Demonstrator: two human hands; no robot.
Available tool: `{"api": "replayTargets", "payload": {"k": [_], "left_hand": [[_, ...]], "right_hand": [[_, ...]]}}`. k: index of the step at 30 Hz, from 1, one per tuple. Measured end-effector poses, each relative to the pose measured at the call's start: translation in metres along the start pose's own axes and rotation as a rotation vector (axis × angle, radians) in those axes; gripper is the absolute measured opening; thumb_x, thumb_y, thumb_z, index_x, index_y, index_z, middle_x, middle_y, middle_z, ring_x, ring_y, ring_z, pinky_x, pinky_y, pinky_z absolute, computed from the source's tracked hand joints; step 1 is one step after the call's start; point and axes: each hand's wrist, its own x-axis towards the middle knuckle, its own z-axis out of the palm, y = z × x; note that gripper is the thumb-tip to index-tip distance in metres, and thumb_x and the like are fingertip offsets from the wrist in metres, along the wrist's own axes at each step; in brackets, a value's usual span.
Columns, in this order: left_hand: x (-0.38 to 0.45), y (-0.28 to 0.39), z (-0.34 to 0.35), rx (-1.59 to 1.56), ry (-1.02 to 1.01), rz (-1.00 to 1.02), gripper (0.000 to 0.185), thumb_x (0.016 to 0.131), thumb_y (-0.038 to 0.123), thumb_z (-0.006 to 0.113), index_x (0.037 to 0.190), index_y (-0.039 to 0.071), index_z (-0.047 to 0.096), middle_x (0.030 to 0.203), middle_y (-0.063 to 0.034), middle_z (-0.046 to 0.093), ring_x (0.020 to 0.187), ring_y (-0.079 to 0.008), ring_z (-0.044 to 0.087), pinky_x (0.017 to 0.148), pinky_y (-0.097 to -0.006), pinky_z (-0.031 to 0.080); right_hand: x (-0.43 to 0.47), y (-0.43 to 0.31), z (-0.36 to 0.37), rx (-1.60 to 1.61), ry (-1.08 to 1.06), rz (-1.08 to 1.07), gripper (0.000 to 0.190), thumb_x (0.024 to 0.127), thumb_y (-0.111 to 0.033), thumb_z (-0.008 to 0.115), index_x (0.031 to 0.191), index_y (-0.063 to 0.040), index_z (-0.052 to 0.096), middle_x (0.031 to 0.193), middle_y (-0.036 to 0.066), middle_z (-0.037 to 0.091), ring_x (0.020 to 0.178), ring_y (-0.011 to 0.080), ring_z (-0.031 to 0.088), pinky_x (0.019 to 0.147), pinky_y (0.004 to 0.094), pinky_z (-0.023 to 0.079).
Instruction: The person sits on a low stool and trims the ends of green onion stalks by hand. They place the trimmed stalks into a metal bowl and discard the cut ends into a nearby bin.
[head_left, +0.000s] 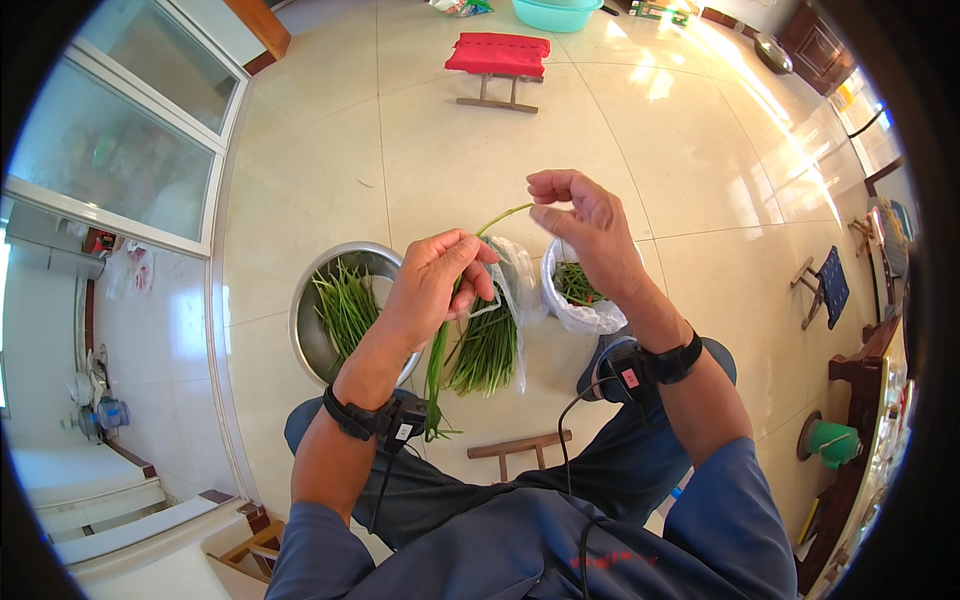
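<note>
My left hand (442, 281) is closed around a few long green stalks (435, 367), whose leafy ends hang down towards my knee. One stalk end bends up and right to my right hand (585, 225), where thumb and fingertips meet its tip. Below and left of my left hand, a steel basin (301, 315) holds a heap of green stalks (346, 307). Beside the basin, a larger bunch of green stalks (487, 349) lies on the floor, partly in a clear plastic bag (519, 281). Under my right hand, a container lined with a white bag (585, 319) holds green scraps (576, 283).
A folding stool with a red cover (499, 54) stands ahead, near a turquoise basin (556, 13). To the right are a blue-seated folding stool (831, 286) and a green container (836, 442). Sliding glass doors (127, 142) are at the left. A wooden stool bar (519, 445) shows between my legs.
</note>
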Motion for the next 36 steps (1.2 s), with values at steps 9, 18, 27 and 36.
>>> {"api": "replayTargets", "payload": {"k": [9,18,27,36], "left_hand": [[0.002,-0.004,0.007,0.187,-0.054,-0.045,0.037,0.108,0.029,0.045,0.097,-0.001,0.063,0.067,-0.0053,0.063,0.052,-0.0047,0.042,0.048,-0.0215,0.034],[0.002,0.006,0.000,0.065,-0.086,-0.083,0.032,0.107,0.030,0.047,0.105,0.001,0.060,0.068,-0.0072,0.061,0.049,-0.0050,0.036,0.046,-0.0212,0.028],[0.001,0.009,-0.001,0.021,-0.054,-0.116,0.028,0.107,0.028,0.047,0.105,0.001,0.053,0.069,-0.0131,0.064,0.041,-0.0076,0.041,0.037,-0.0211,0.027],[0.005,0.005,-0.002,-0.016,-0.063,-0.134,0.026,0.107,0.028,0.047,0.105,0.002,0.054,0.070,-0.0142,0.066,0.040,-0.0087,0.044,0.037,-0.0217,0.028]], "right_hand": [[-0.010,-0.001,0.012,-0.263,-0.277,-0.132,0.017,0.088,-0.015,0.076,0.099,-0.002,0.075,0.087,0.013,0.070,0.080,0.0317,0.068,0.075,0.0378,0.054],[-0.007,-0.004,-0.003,-0.120,-0.271,0.094,0.017,0.095,-0.012,0.068,0.100,0.003,0.074,0.085,0.007,0.073,0.079,0.0113,0.065,0.074,0.0273,0.053],[0.001,0.005,-0.016,0.136,-0.261,0.274,0.032,0.101,-0.019,0.059,0.125,0.000,0.068,0.101,0.008,0.073,0.096,0.0146,0.067,0.089,0.0308,0.053],[-0.008,0.004,0.002,-0.258,-0.252,-0.163,0.032,0.094,-0.015,0.066,0.120,0.002,0.068,0.102,0.015,0.073,0.100,0.0238,0.070,0.089,0.0350,0.054]]}}
